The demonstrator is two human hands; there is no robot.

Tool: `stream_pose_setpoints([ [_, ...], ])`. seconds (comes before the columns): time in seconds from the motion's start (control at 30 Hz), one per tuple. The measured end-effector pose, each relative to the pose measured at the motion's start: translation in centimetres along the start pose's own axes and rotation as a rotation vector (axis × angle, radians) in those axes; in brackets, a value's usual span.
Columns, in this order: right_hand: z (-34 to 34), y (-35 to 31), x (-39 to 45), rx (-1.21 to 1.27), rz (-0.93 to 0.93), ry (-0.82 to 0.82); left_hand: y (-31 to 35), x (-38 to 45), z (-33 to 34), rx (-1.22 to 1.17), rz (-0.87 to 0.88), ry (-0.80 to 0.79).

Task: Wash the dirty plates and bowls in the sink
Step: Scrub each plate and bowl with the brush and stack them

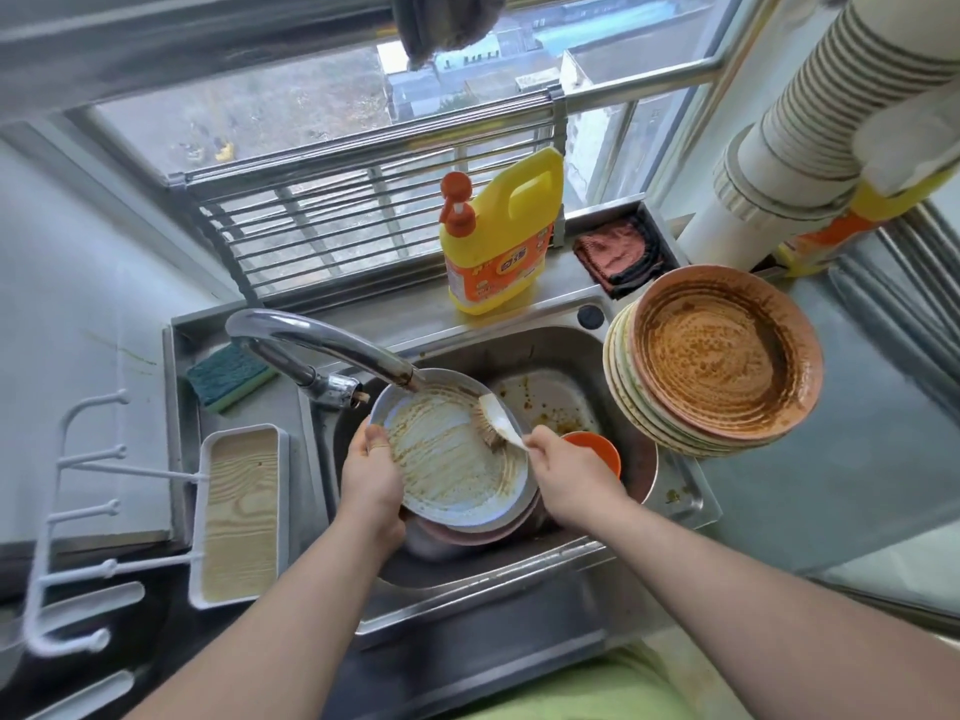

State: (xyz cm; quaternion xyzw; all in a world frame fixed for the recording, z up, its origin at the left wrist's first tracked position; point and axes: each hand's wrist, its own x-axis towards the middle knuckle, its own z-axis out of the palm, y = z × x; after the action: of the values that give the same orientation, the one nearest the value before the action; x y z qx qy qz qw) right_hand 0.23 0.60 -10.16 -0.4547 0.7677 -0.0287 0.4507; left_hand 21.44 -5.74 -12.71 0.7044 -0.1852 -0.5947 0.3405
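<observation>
progress: early; one pale blue plate mid-scrub, brown sauce streaks across most of it
left to do: tall stack of dirty plates on the counter right of the sink, top one coated in brown residue; more dishes under the blue plate, an orange bowl and a stained white dish in the basin
plate location: held tilted over the basin, just under the faucet spout
left hand: grips the plate's left rim, thumb on the face, fingers hidden behind
right hand: fingers curled round the white handle of a dish brush, bristles on the plate's upper right
water: cannot tell if running
nearby: yellow detergent bottle, green sponge
</observation>
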Motion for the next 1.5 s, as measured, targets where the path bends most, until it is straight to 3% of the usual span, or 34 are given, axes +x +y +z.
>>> stream_pose_setpoints([
  [0.13, 1.6, -4.6, -0.5, 0.084, -0.172, -0.034, -0.3, -0.7, 1.4, 0.011, -0.114, -0.095],
  [0.27, 4.5, -5.5, -4.9, 0.093, -0.246, -0.169, -0.9, 2.2, 0.5, -0.177, -0.235, -0.108],
  [0.43, 2.5, -0.1, -6.5, -0.270, -0.281, -0.219, 0.5, 0.7, 0.4, -0.172, 0.021, 0.019],
  [0.63, -1.7, 4.7, -2.2, -0.632, -0.186, -0.061, 0.4, 0.5, 0.7, -0.016, 0.108, -0.079],
  [0.7, -1.7, 4.0, -1.2, -0.652, -0.178, -0.014, 0.4, 0.3, 1.0, 0.021, 0.176, -0.096],
  [0.87, 2.9, 1.4, -4.3, -0.464, -0.232, -0.186, 1.0, 1.2, 0.8, -0.009, 0.237, 0.005],
  [0.93, 2.7, 1.7, -4.1, -0.482, -0.224, -0.171, 1.1, 0.8, 0.3, 0.052, 0.272, -0.026],
  [1.07, -1.3, 1.5, -0.5, -0.613, -0.177, 0.009, 0.7, 0.4, -1.0, 0.310, 0.322, -0.107],
  [1.17, -2.9, -1.0, 1.1, -0.656, -0.276, 0.184, 0.4, 1.1, -1.5, 0.526, 0.351, -0.145],
  [1.27, -2.7, -2.0, 1.7, -0.714, -0.373, 0.235, 1.2, 1.1, -1.2, 0.668, 0.394, -0.145],
  [1.4, -1.4, 0.5, 0.5, -0.732, -0.263, 0.096, 3.1, 0.6, -1.5, 0.793, 0.499, -0.100],
  [1.5, 1.8, 1.7, -2.0, -0.567, -0.192, -0.049, 3.5, -0.1, -1.2, 0.677, 0.543, -0.099],
])
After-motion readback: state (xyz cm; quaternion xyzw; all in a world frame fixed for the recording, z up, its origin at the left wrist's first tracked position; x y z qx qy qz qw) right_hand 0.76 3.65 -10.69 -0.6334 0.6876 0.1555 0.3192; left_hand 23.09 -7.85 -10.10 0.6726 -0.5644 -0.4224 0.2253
